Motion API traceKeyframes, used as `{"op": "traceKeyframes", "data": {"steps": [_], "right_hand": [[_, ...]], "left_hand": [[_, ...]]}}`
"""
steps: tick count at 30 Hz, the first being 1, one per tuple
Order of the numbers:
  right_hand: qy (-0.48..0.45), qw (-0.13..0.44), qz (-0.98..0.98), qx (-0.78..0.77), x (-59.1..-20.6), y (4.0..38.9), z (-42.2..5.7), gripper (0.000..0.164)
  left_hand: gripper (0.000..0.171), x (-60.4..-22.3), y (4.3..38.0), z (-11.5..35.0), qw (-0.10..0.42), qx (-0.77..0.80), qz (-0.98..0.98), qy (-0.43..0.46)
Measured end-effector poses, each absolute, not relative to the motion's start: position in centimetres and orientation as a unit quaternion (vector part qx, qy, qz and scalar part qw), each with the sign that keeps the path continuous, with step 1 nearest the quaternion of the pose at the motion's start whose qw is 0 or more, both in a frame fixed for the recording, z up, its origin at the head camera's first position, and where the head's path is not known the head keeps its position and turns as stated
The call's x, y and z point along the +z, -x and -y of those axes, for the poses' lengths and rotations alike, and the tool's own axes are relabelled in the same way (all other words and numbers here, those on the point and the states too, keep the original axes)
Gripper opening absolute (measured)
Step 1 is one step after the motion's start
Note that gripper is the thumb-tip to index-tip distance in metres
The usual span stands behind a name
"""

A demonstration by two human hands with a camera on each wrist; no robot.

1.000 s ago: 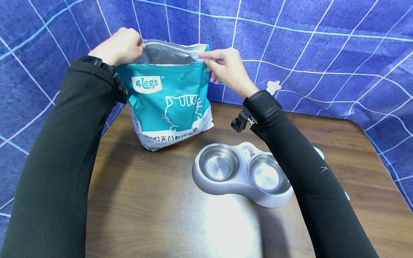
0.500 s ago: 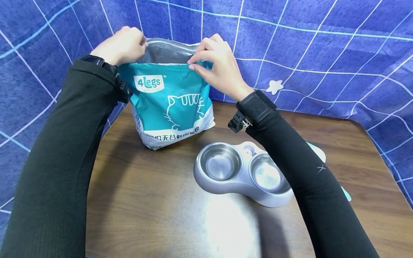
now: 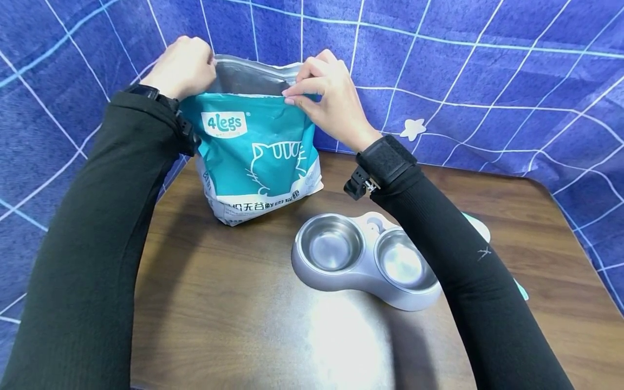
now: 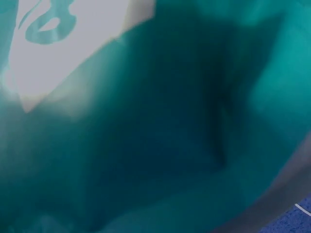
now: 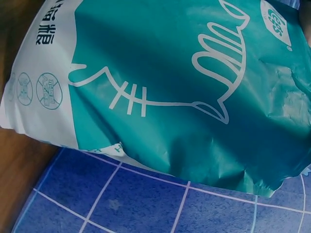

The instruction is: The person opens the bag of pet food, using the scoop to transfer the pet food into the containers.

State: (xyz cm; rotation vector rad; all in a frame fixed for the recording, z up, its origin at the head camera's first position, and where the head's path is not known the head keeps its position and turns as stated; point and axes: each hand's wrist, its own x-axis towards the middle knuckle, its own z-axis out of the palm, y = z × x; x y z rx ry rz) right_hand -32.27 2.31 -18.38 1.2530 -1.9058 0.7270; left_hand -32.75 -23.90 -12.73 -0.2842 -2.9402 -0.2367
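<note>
Grip of the right hand (image 3: 329, 100): we observe thumb and forefinger pinching the front rim of the teal and white bag (image 3: 258, 168), near its right end. Grip of the left hand (image 3: 187, 67): we record curled fingers holding the bag's top edge at the left corner; the fingertips are partly hidden from us.

We find the bag standing upright towards the back left of the wooden table (image 3: 209, 303), between the two hands. Its mouth gapes at the top and shows a silver lining (image 3: 248, 78). On its front we note a white "4Legs" label (image 3: 224, 124) and a white cat outline (image 3: 278, 165). From the left wrist we get only a dark, blurred close view of the bag.

To the right of the bag, and apart from it, we see a grey double feeder (image 3: 368, 273) with two metal bowls; the right forearm covers part of its right side. Beyond that same forearm, parts of a pale green item (image 3: 480, 227) show; we cannot tell what it is. Behind the table hangs blue cloth (image 3: 487, 70) with a grid of lines, and a white star (image 3: 413, 129) shows against it.
</note>
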Motion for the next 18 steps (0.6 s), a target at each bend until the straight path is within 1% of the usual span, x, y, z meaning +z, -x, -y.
{"op": "traceKeyframes", "data": {"steps": [5, 7, 10, 12, 14, 16, 18], "right_hand": [[-0.477, 0.345, 0.733, 0.34, -18.4, 32.8, -2.6, 0.02], [-0.439, 0.325, 0.746, 0.381, -18.4, 33.2, -3.0, 0.025], [-0.349, 0.278, 0.784, 0.431, -18.5, 33.9, -3.5, 0.031], [-0.293, 0.231, 0.81, 0.453, -18.6, 34.4, -3.7, 0.034], [-0.261, 0.19, 0.822, 0.469, -18.7, 35.1, -3.8, 0.035], [-0.243, 0.155, 0.823, 0.489, -18.9, 35.7, -3.8, 0.035], [-0.236, 0.138, 0.82, 0.503, -19.0, 36.3, -3.6, 0.034]], "left_hand": [[0.037, -12.4, 32.6, 24.2, 0.058, -0.081, 0.988, 0.121], [0.041, -12.3, 32.3, 24.4, 0.046, -0.084, 0.986, 0.134], [0.045, -12.3, 31.2, 25.0, 0.036, -0.111, 0.983, 0.14], [0.045, -12.8, 30.3, 25.5, 0.051, -0.143, 0.979, 0.137], [0.046, -13.4, 29.1, 26.1, 0.077, -0.183, 0.973, 0.12], [0.047, -14.5, 27.9, 26.5, 0.126, -0.221, 0.961, 0.106], [0.047, -15.7, 26.7, 26.6, 0.181, -0.262, 0.943, 0.091]]}}
